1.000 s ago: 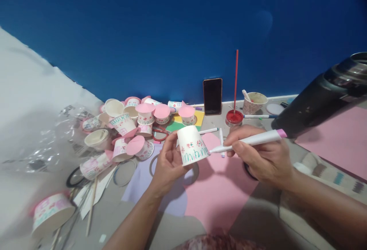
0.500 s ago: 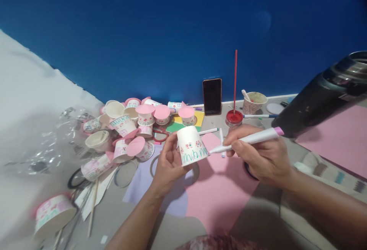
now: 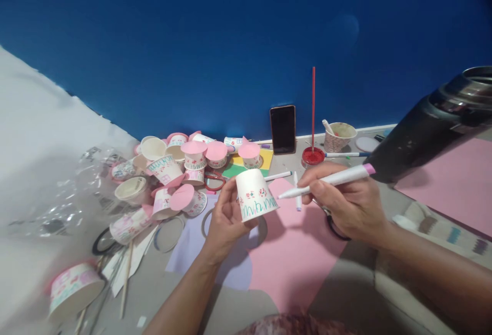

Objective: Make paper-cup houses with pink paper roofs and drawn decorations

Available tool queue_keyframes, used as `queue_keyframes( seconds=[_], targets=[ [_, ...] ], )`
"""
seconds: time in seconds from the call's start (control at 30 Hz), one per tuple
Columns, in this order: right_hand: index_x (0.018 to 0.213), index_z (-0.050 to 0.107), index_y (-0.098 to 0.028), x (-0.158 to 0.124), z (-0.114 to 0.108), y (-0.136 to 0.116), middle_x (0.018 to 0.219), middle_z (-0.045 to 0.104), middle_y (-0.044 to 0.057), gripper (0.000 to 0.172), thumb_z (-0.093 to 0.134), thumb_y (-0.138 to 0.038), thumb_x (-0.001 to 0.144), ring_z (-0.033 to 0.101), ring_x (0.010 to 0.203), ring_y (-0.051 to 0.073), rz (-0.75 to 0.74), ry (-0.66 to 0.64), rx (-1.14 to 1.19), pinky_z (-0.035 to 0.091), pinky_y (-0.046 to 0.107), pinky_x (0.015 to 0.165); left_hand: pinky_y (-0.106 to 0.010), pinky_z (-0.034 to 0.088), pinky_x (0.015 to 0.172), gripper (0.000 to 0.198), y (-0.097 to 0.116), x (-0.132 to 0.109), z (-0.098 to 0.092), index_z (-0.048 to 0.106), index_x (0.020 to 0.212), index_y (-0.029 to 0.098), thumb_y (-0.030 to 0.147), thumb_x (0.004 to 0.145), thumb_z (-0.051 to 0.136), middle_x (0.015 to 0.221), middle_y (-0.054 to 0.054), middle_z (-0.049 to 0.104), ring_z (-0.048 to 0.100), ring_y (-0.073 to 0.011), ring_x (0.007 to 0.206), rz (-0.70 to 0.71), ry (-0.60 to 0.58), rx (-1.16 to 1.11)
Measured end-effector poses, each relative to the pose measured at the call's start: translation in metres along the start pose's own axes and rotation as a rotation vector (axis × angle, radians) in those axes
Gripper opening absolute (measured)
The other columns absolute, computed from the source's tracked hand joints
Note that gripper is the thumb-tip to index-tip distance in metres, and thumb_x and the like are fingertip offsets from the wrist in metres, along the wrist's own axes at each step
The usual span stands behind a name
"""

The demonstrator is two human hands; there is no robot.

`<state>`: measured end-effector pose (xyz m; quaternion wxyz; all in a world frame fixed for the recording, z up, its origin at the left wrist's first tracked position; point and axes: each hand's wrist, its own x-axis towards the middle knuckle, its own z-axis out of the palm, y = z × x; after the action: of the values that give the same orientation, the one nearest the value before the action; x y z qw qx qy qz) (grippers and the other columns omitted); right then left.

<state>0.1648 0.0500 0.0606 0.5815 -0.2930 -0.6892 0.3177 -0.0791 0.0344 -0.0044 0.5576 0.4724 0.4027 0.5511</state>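
In my left hand [image 3: 226, 217] is a white paper cup [image 3: 253, 196], held upside down and tilted. Green zigzag strokes run around its rim, with small red and green flower marks above them. My right hand [image 3: 346, 204] grips a white felt-tip marker [image 3: 330, 181] with a pink end. The marker's tip points at the cup's right side, close to the rim; whether it touches I cannot tell. Beneath the hands lie pink paper [image 3: 295, 253] and lilac paper [image 3: 230, 268]. A capless-looking white pen [image 3: 297, 194] lies just beyond the marker.
Several decorated cups with pink discs [image 3: 194, 158] crowd the left, beside clear plastic wrap [image 3: 88, 196]. A phone [image 3: 283, 129] leans on the blue wall. Near it stand a red paint pot [image 3: 312, 158] with a brush and a paper cup [image 3: 339, 138]. A dark flask [image 3: 426, 125] stands right.
My right hand and the marker have shifted slightly left and up. The cup has turned a little in my left hand.
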Motion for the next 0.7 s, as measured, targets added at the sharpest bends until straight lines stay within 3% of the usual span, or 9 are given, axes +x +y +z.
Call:
queue_keyframes(
  seconds=[0.1, 0.2, 0.27, 0.33, 0.4, 0.5, 0.6, 0.7],
  targets=[
    [0.106, 0.073, -0.024, -0.002, -0.001, 0.004, 0.073, 0.075, -0.001, 0.014, 0.059, -0.027, 0.105, 0.067, 0.059, 0.013, 0.021, 0.041, -0.031, 0.054, 0.024, 0.052, -0.038, 0.059, 0.099, 0.098, 0.000, -0.002, -0.001, 0.054, 0.146, 0.036, 0.040, 0.060, 0.101, 0.140, -0.008, 0.068, 0.068, -0.0307, 0.125, -0.056, -0.016, -0.036],
    [0.115, 0.071, -0.025, -0.002, -0.002, 0.009, 0.094, 0.080, 0.004, 0.016, 0.064, -0.031, 0.102, 0.074, 0.074, 0.016, 0.043, -0.033, -0.142, 0.060, 0.029, 0.063, -0.039, 0.060, 0.092, 0.108, -0.001, -0.005, 0.000, 0.049, 0.151, 0.035, 0.042, 0.057, 0.101, 0.140, -0.010, 0.069, 0.072, -0.0304, 0.115, -0.132, -0.042, -0.085],
    [0.123, 0.068, -0.026, -0.002, -0.002, 0.012, 0.111, 0.080, 0.007, 0.032, 0.074, -0.038, 0.095, 0.076, 0.090, 0.021, 0.057, -0.116, -0.215, 0.063, 0.033, 0.074, -0.043, 0.060, 0.093, 0.114, -0.002, -0.007, 0.001, 0.048, 0.153, 0.033, 0.041, 0.054, 0.102, 0.138, -0.012, 0.070, 0.073, -0.0328, 0.114, -0.182, -0.058, -0.124],
    [0.132, 0.063, -0.025, -0.002, 0.000, 0.015, 0.123, 0.077, 0.010, 0.059, 0.086, -0.048, 0.082, 0.075, 0.103, 0.027, 0.053, -0.201, -0.277, 0.063, 0.039, 0.082, -0.046, 0.060, 0.094, 0.117, -0.005, -0.010, 0.004, 0.048, 0.154, 0.031, 0.041, 0.051, 0.103, 0.140, -0.014, 0.069, 0.072, -0.0352, 0.115, -0.226, -0.076, -0.163],
    [0.139, 0.060, -0.023, -0.002, 0.003, 0.017, 0.127, 0.075, 0.013, 0.081, 0.093, -0.054, 0.071, 0.074, 0.105, 0.030, 0.042, -0.277, -0.336, 0.062, 0.042, 0.083, -0.046, 0.060, 0.094, 0.118, -0.008, -0.012, 0.006, 0.048, 0.154, 0.031, 0.042, 0.049, 0.103, 0.143, -0.015, 0.067, 0.072, -0.0356, 0.115, -0.252, -0.085, -0.181],
    [0.143, 0.056, -0.021, -0.004, 0.006, 0.018, 0.123, 0.075, 0.014, 0.089, 0.094, -0.054, 0.069, 0.072, 0.098, 0.029, 0.003, -0.339, -0.379, 0.061, 0.042, 0.079, -0.045, 0.061, 0.087, 0.116, -0.009, -0.013, 0.009, 0.048, 0.154, 0.031, 0.047, 0.053, 0.102, 0.134, -0.015, 0.071, 0.074, -0.0346, 0.108, -0.282, -0.110, -0.146],
    [0.144, 0.055, -0.021, -0.003, 0.005, 0.019, 0.121, 0.075, 0.014, 0.086, 0.093, -0.051, 0.072, 0.070, 0.098, 0.029, -0.066, -0.360, -0.403, 0.060, 0.043, 0.081, -0.048, 0.059, 0.098, 0.112, -0.001, -0.009, 0.005, 0.050, 0.155, 0.032, 0.049, 0.056, 0.101, 0.145, -0.016, 0.065, 0.067, -0.0380, 0.126, -0.181, -0.179, -0.082],
    [0.144, 0.056, -0.022, -0.001, 0.000, 0.021, 0.121, 0.076, 0.014, 0.082, 0.093, -0.043, 0.073, 0.069, 0.103, 0.032, -0.099, -0.417, -0.461, 0.059, 0.045, 0.083, -0.050, 0.045, 0.121, 0.108, 0.010, -0.002, -0.003, 0.053, 0.153, 0.037, 0.050, 0.058, 0.101, 0.168, -0.009, 0.044, 0.041, -0.0389, 0.154, 0.011, -0.257, 0.018]
  ],
)
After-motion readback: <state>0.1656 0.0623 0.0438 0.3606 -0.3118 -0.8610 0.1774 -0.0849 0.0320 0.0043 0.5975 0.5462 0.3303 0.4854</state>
